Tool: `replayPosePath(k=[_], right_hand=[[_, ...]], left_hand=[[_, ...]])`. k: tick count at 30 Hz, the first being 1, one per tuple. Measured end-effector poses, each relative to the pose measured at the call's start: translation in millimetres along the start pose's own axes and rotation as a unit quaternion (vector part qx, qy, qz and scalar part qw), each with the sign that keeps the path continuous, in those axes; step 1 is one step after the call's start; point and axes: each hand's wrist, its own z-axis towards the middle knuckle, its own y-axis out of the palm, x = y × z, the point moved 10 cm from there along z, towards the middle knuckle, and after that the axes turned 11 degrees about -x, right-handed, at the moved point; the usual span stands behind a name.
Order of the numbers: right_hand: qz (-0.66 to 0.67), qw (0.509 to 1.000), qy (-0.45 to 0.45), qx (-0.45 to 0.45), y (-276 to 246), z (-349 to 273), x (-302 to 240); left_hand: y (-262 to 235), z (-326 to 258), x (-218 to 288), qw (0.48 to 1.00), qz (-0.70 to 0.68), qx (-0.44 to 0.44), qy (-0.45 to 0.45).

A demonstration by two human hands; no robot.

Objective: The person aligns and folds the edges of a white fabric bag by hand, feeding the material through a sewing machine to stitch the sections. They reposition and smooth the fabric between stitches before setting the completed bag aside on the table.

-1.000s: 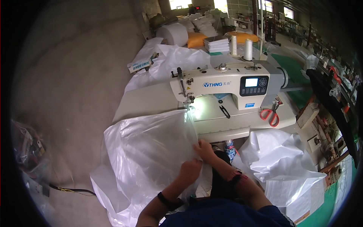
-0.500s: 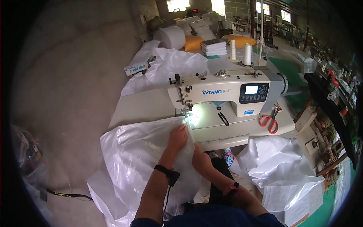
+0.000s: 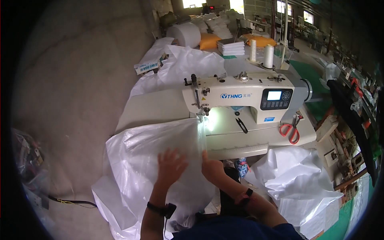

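A large translucent white plastic sheet (image 3: 132,146) is spread over the left part of the sewing table and hangs down its front. Its right edge runs under the needle area of a white sewing machine (image 3: 232,86), where a lamp glows. My right hand (image 3: 212,169) pinches that edge a short way in front of the needle. Over the middle of the sheet is my left hand (image 3: 171,166), fingers spread and slightly blurred, holding nothing. Whether it touches the sheet, I cannot tell.
Black thread snips (image 3: 241,125) and red-handled scissors (image 3: 290,133) lie on the machine bed. Crumpled white sheeting (image 3: 290,172) is heaped at the right. White thread cones (image 3: 268,56) stand behind the machine, with stacked white packs (image 3: 232,48) farther back.
My left hand has let go near the needle and moved back and left, its fingers now spread. My right hand stays at the sheet's edge. The view has shifted slightly.
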Motion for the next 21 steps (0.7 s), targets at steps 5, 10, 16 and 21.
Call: replayPosePath(k=[5,10,16,21], right_hand=[[-0.003,0.999,0.040,-0.029,-3.5,14.2,-2.9],[0.035,0.995,0.073,-0.051,-1.7,14.7,4.8],[0.039,0.994,0.082,-0.056,3.7,24.4,5.9],[0.020,0.998,0.063,-0.022,-6.9,41.5,6.2]], left_hand=[[8.3,-46.2,-123.5,0.961,0.019,0.014,-0.277],[14.1,-30.8,-175.4,0.958,0.056,0.038,-0.279],[15.7,12.1,-214.4,0.950,0.000,-0.037,-0.312],[11.6,34.9,-223.9,0.950,0.009,-0.035,-0.309]])
